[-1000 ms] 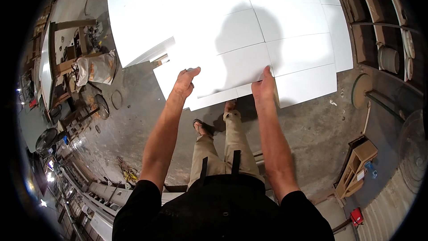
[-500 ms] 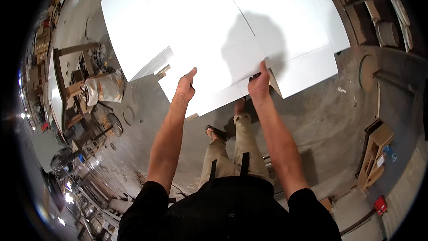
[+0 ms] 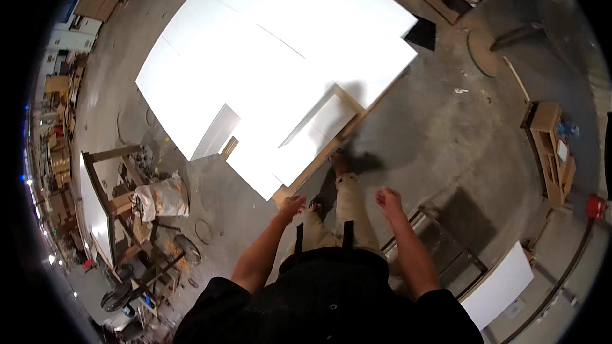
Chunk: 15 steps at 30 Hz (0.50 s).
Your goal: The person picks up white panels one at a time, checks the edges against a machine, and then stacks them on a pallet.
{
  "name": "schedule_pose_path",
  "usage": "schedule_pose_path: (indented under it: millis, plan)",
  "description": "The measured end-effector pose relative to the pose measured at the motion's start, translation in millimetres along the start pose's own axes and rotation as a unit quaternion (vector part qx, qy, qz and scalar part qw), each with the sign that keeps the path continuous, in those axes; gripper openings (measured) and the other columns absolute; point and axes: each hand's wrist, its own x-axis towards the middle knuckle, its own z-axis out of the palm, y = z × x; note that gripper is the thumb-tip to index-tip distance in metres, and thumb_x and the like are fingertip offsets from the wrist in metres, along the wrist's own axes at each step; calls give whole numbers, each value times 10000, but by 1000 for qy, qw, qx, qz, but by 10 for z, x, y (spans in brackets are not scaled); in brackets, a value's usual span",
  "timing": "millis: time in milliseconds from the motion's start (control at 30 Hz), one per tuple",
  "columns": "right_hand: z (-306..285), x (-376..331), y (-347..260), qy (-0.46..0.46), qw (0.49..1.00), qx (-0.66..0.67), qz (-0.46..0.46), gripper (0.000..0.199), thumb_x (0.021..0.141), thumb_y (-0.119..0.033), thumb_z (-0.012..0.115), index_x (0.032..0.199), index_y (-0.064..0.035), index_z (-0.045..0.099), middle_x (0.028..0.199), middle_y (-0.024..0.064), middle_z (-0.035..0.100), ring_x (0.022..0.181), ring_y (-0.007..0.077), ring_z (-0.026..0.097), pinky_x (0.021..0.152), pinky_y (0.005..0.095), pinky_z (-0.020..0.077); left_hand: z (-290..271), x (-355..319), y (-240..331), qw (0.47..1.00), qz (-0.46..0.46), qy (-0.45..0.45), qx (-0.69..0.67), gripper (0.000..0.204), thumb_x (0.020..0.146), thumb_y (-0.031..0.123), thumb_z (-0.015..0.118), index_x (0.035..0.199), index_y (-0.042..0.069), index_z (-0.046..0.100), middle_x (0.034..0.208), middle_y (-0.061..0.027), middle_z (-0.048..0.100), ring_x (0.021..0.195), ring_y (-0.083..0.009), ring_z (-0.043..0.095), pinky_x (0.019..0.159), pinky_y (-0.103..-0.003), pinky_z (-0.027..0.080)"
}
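Note:
Large white panels (image 3: 255, 76) lie in a broad layer ahead of me, one overlapping another, with rectangular notches along the near side. At the near edge, a wooden strip (image 3: 312, 169) shows beneath a narrower white section (image 3: 322, 130). My left hand (image 3: 292, 207) is just short of the panels' near corner, its fingers loosely bent and nothing visible in them. My right hand (image 3: 388, 202) hovers over the floor to the right, apart from the panels, fingers loosely curled and seemingly empty. Parts of the fingers on both hands are hidden.
To the left stand a wooden-framed table (image 3: 95, 204) and a stuffed whitish sack (image 3: 167, 196). On the right are a small wooden shelf unit (image 3: 549, 150) and, lower down, a metal frame (image 3: 446, 236) beside a white board (image 3: 500, 283). A black sheet (image 3: 422, 34) sticks out at the panels' far right.
Both hands have let go of the white panel's near edge and drawn back toward my body. The view has shifted, so the panels sit farther up and left.

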Motion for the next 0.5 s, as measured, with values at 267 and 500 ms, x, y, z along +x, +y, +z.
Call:
schedule_pose_path:
  millis: [267, 500]
  plan:
    - [-1557, -1621, 1953, 80, 987, 125, -64, 330, 1009, -294, 473, 877, -24, 609, 745, 102, 637, 588, 204, 583, 552, 325, 480, -30, -267, -521, 964, 165, -80, 194, 266, 927, 303, 621, 934, 41, 663, 776, -21, 616, 669, -107, 557, 566, -260, 449]
    - [-1589, -3204, 3715, 204, 947, 233, -83, 224, 968, -221, 584, 982, -1, 628, 835, 114, 674, 657, 204, 623, 583, 292, 489, -386, -578, -1458, 957, 68, -38, 279, 362, 939, 355, 568, 887, 12, 673, 729, -68, 623, 597, -200, 578, 538, -357, 468]
